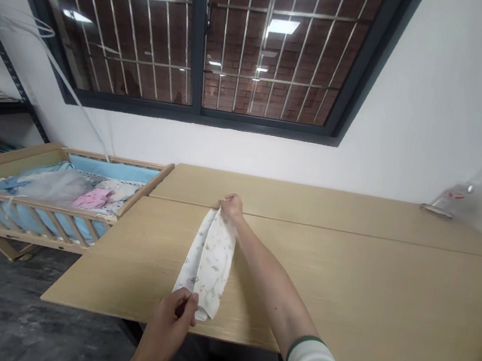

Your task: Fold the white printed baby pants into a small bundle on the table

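A white cloth with a small scattered leaf-like print lies lengthwise on the wooden tabletop. It is folded into a narrow strip, with a fold line running down its length; whether it is a garment cannot be told. At its near end, close to the table's front edge, my left hand pinches the cloth between thumb and fingers. My right hand reaches across to the far end and grips the top there, its fingertips partly hidden.
Left of the table stands a wooden crib with blue lining, holding a pink cloth and other fabrics. A clear plastic packet lies at the table's back right. Behind are a white wall and a barred window.
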A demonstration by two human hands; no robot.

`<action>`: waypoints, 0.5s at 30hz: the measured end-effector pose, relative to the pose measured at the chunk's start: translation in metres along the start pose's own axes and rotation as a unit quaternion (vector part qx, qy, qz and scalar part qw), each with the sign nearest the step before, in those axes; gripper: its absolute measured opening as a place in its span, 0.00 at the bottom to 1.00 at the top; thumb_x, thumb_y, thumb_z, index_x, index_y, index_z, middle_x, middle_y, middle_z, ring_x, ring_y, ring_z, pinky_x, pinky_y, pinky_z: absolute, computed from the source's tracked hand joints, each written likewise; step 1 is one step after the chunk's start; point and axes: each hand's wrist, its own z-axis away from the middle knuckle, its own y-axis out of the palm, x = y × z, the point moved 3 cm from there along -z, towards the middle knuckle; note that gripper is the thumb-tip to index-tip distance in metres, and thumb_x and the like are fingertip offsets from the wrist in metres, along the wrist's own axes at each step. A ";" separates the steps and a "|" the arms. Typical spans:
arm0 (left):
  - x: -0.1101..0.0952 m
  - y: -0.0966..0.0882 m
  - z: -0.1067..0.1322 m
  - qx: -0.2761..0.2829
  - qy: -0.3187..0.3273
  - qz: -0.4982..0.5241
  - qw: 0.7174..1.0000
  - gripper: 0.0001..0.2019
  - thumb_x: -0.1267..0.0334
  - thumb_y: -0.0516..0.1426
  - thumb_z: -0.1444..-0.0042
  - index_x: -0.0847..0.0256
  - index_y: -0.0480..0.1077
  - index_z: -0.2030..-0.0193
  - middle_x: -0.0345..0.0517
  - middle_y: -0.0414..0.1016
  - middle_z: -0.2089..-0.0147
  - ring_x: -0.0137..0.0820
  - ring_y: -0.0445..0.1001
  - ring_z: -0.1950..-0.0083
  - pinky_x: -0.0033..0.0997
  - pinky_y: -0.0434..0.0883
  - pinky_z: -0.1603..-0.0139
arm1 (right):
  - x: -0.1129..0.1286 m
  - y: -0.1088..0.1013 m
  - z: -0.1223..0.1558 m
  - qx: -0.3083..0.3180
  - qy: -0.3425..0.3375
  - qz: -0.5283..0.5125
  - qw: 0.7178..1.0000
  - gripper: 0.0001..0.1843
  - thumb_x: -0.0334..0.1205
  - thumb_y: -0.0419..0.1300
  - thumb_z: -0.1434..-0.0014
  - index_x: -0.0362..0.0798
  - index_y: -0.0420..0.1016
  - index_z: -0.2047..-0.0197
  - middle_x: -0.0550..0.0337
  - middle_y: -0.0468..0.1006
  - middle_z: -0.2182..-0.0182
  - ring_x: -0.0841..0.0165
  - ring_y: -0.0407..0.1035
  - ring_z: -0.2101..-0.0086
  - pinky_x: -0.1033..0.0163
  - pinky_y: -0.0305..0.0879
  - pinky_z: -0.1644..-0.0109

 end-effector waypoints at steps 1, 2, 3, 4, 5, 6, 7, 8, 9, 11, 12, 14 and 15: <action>0.005 -0.005 0.000 -0.007 0.001 -0.014 1.000 0.24 0.44 0.49 0.34 0.57 0.64 0.76 0.39 0.69 0.78 0.31 0.69 0.73 0.28 0.61 0.69 | 0.000 0.006 0.000 0.001 -0.004 0.009 1.000 0.15 0.37 0.66 0.50 0.50 0.66 0.60 0.67 0.73 0.70 0.71 0.69 0.72 0.69 0.63 0.69; 0.010 -0.010 0.001 -0.013 0.000 -0.029 0.999 0.24 0.44 0.49 0.34 0.57 0.64 0.76 0.39 0.68 0.78 0.31 0.69 0.74 0.28 0.60 0.70 | 0.000 0.013 0.000 0.002 -0.007 0.019 1.000 0.15 0.36 0.66 0.50 0.51 0.67 0.60 0.67 0.73 0.71 0.71 0.69 0.72 0.68 0.63 0.69; 0.014 -0.014 0.001 -0.019 -0.002 -0.043 0.999 0.24 0.44 0.49 0.34 0.57 0.63 0.76 0.39 0.68 0.78 0.31 0.69 0.74 0.28 0.60 0.70 | 0.000 0.019 0.000 0.005 -0.010 0.028 1.000 0.14 0.35 0.65 0.50 0.51 0.67 0.60 0.67 0.73 0.71 0.71 0.70 0.71 0.68 0.63 0.68; 0.018 -0.018 0.001 -0.025 -0.003 -0.059 0.998 0.24 0.44 0.48 0.34 0.57 0.63 0.77 0.39 0.68 0.78 0.31 0.69 0.74 0.29 0.59 0.70 | 0.000 0.024 0.000 0.010 -0.013 0.037 0.999 0.14 0.34 0.65 0.50 0.51 0.67 0.60 0.67 0.73 0.71 0.70 0.70 0.71 0.68 0.62 0.68; 0.021 -0.021 0.001 -0.029 -0.003 -0.075 0.997 0.24 0.45 0.47 0.34 0.57 0.63 0.77 0.39 0.68 0.78 0.31 0.69 0.74 0.29 0.59 0.70 | 0.000 0.030 0.001 0.014 -0.016 0.047 0.999 0.14 0.33 0.64 0.50 0.51 0.67 0.60 0.67 0.74 0.71 0.70 0.70 0.70 0.68 0.62 0.67; 0.024 -0.023 0.000 -0.033 -0.001 -0.097 0.995 0.24 0.46 0.47 0.33 0.57 0.63 0.77 0.39 0.68 0.78 0.31 0.69 0.74 0.29 0.59 0.70 | 0.000 0.035 0.001 0.018 -0.019 0.057 0.998 0.13 0.33 0.64 0.49 0.51 0.67 0.60 0.66 0.74 0.71 0.69 0.71 0.70 0.67 0.62 0.66; 0.026 -0.025 0.000 -0.038 0.001 -0.124 0.992 0.23 0.47 0.47 0.33 0.57 0.63 0.76 0.39 0.68 0.78 0.31 0.70 0.74 0.29 0.59 0.70 | 0.000 0.039 0.002 0.021 -0.023 0.068 0.997 0.13 0.33 0.64 0.49 0.51 0.67 0.60 0.65 0.74 0.71 0.69 0.71 0.69 0.67 0.62 0.66; 0.027 -0.026 0.000 -0.042 0.005 -0.159 0.986 0.22 0.48 0.47 0.33 0.56 0.63 0.76 0.39 0.69 0.78 0.32 0.70 0.74 0.29 0.58 0.69 | -0.001 0.043 0.003 0.024 -0.026 0.078 0.996 0.12 0.33 0.63 0.48 0.51 0.68 0.60 0.65 0.75 0.70 0.68 0.71 0.68 0.67 0.62 0.65; 0.029 -0.027 0.000 -0.044 0.007 -0.200 0.979 0.22 0.50 0.47 0.33 0.56 0.63 0.76 0.39 0.70 0.78 0.32 0.71 0.73 0.30 0.58 0.69 | -0.001 0.046 0.004 0.027 -0.030 0.088 0.995 0.11 0.33 0.63 0.47 0.51 0.68 0.60 0.64 0.75 0.69 0.68 0.71 0.67 0.67 0.62 0.64; 0.033 -0.028 0.000 -0.054 0.003 -0.291 0.955 0.20 0.54 0.47 0.32 0.56 0.65 0.74 0.41 0.73 0.76 0.34 0.73 0.73 0.31 0.56 0.69 | -0.002 0.050 0.008 0.030 -0.038 0.107 0.993 0.10 0.33 0.62 0.46 0.51 0.68 0.60 0.63 0.76 0.68 0.67 0.71 0.65 0.66 0.62 0.63; 0.035 -0.029 0.000 -0.064 -0.001 -0.334 0.940 0.19 0.55 0.47 0.32 0.56 0.66 0.73 0.41 0.74 0.76 0.35 0.74 0.72 0.31 0.56 0.70 | -0.001 0.051 0.011 0.033 -0.041 0.116 0.992 0.09 0.33 0.62 0.45 0.51 0.68 0.60 0.62 0.76 0.67 0.67 0.71 0.65 0.66 0.63 0.63; 0.036 -0.031 0.002 -0.105 0.020 -0.399 0.911 0.17 0.54 0.50 0.33 0.56 0.69 0.71 0.43 0.76 0.73 0.37 0.77 0.70 0.32 0.59 0.69 | 0.001 0.053 0.016 0.040 -0.050 0.130 0.989 0.07 0.34 0.61 0.43 0.50 0.69 0.60 0.60 0.77 0.66 0.66 0.72 0.64 0.65 0.63 0.61; 0.035 -0.031 0.004 -0.133 0.051 -0.420 0.896 0.15 0.52 0.51 0.33 0.56 0.70 0.68 0.44 0.78 0.71 0.39 0.78 0.67 0.33 0.63 0.67 | 0.003 0.053 0.020 0.045 -0.058 0.135 0.988 0.06 0.34 0.60 0.42 0.50 0.69 0.60 0.59 0.77 0.66 0.65 0.72 0.63 0.64 0.64 0.60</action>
